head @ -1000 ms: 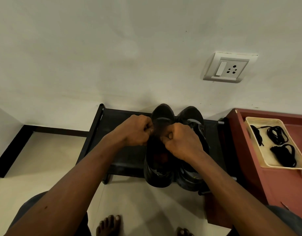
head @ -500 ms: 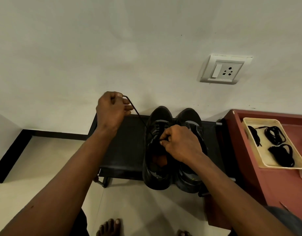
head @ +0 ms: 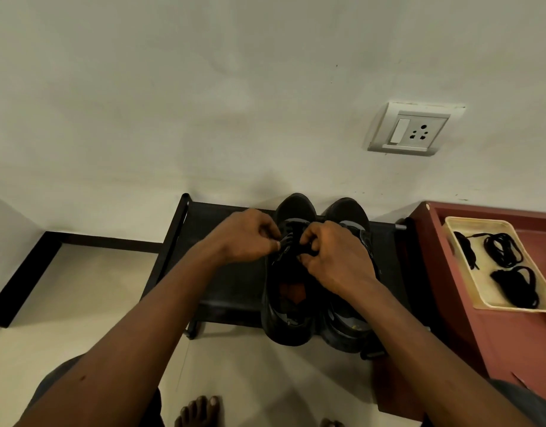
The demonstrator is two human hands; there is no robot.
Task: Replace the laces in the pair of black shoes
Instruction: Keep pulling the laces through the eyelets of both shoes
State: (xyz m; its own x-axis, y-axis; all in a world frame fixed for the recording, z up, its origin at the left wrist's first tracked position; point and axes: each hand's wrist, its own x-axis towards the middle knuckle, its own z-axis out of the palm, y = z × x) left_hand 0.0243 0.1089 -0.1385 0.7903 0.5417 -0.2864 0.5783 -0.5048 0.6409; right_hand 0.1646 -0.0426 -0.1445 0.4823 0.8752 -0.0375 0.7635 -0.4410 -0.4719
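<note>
Two black shoes stand side by side on a low black rack [head: 222, 282], toes toward the wall. My left hand [head: 247, 235] and my right hand [head: 330, 257] are both over the lacing of the left shoe [head: 288, 303], fingers pinched on its black lace. The lace itself is mostly hidden under my fingers. The right shoe [head: 345, 328] is partly covered by my right wrist. Spare black laces [head: 509, 266] lie coiled in a cream tray [head: 469, 221] at the right.
The tray sits on a reddish-brown cabinet [head: 512, 343] right of the rack. A white wall with a switch socket [head: 415, 129] rises just behind the shoes. My bare toes [head: 199, 411] show on the tiled floor below.
My left hand, which had pulled a lace end up and to the left half a second ago, has come back down to the left shoe's eyelets beside my right hand.
</note>
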